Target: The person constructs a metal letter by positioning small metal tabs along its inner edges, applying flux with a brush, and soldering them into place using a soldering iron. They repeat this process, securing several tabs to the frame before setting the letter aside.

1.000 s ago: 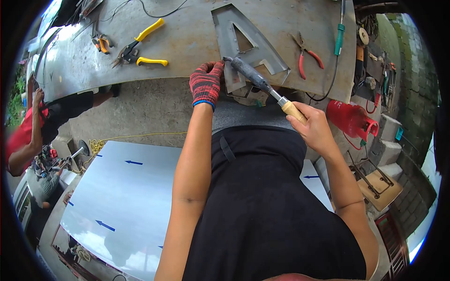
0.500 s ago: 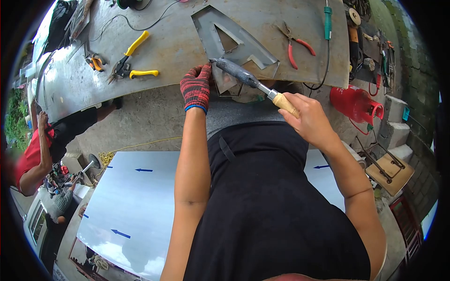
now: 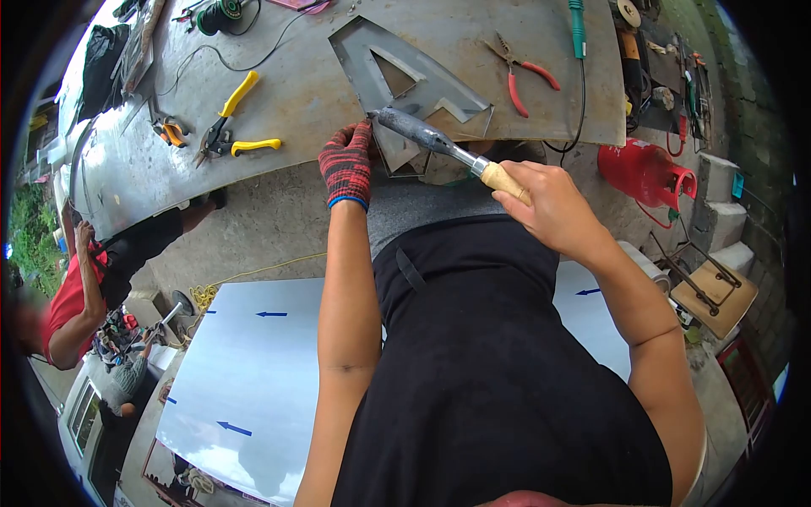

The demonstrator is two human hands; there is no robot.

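A sheet-metal letter A [image 3: 414, 72] with raised edges lies on the metal table, its lower end sticking out past the front edge. My left hand [image 3: 346, 160], in a red and black knit glove, pinches the letter's left rim; the fingertips are partly hidden. My bare right hand [image 3: 545, 203] is wrapped round the wooden handle of what looks like a soldering iron [image 3: 414, 129]. Its thick dark barrel slants up to the left, with the tip at the rim beside my gloved fingertips.
On the table [image 3: 296, 101] lie yellow-handled snips [image 3: 221, 135], orange-handled cutters [image 3: 173, 133], red-handled pliers [image 3: 519, 72] and a teal-handled corded tool [image 3: 577, 29]. A red gas cylinder [image 3: 638, 182] stands right. Behind me is a pale sheet [image 3: 245, 355]; a person in red [image 3: 76, 296] is left.
The view has shifted slightly, so the table things appear a little further left. Both hands keep their hold, and the iron's tip stays at the letter's rim.
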